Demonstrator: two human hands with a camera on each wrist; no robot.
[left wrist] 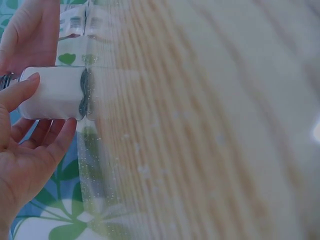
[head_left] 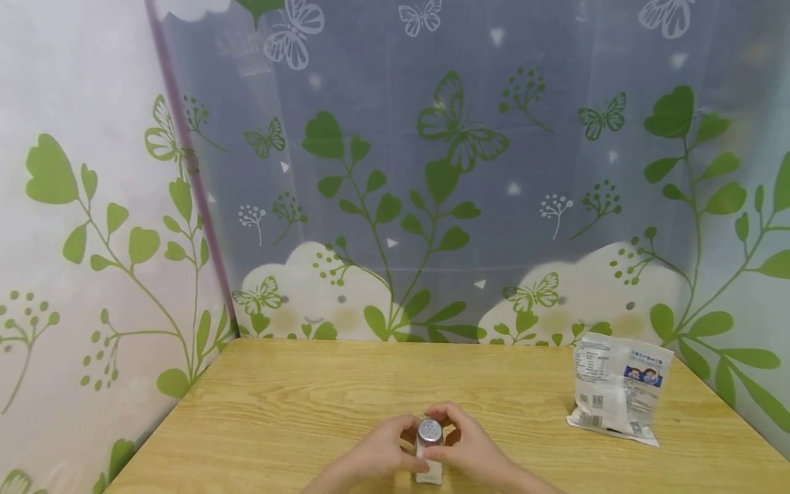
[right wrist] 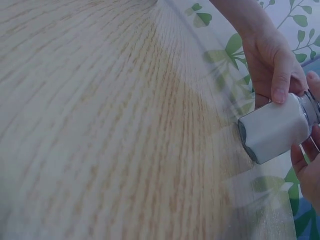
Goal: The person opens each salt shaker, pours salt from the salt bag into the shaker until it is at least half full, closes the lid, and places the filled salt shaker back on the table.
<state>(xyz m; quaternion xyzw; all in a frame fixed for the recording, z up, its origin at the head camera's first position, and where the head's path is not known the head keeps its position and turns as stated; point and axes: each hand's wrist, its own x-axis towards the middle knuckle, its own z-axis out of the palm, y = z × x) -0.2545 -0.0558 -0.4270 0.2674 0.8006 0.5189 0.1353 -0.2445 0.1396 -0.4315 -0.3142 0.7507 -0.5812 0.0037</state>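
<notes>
A glass salt shaker with a perforated metal lid and white contents stands upright at the table's near side. My left hand holds its body from the left, thumb across the front. From the other side my right hand grips it near the neck, thumb on the front just under the lid. In the left wrist view, the shaker's base meets the tabletop, with left fingertips along its side. The right wrist view shows the left thumb pressed on the glass.
A white printed packet stands at the right of the wooden table. Behind and beside the table hang curtains with leaf, butterfly and cloud prints.
</notes>
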